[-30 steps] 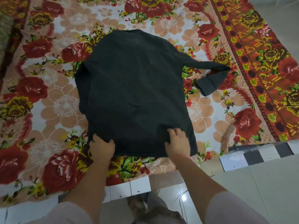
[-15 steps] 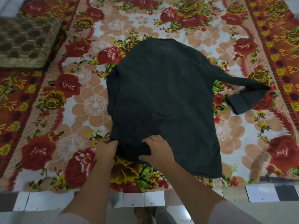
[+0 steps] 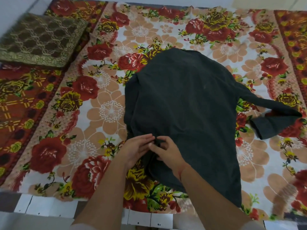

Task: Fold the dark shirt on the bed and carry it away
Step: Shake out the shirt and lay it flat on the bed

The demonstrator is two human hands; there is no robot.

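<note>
Floral bedsheet (image 3: 103,113) fills most of frame, red border strips at left and right edges. Dark shirt (image 3: 182,105) spread flat at centre, one sleeve (image 3: 274,123) trailing to right edge, bent back on itself. Brown patterned cushion (image 3: 38,42) upper left. Both hands meet at shirt's near-left hem, lower centre: left hand (image 3: 134,150) and right hand (image 3: 167,151) fingers pinching bunched fabric between them.
</note>
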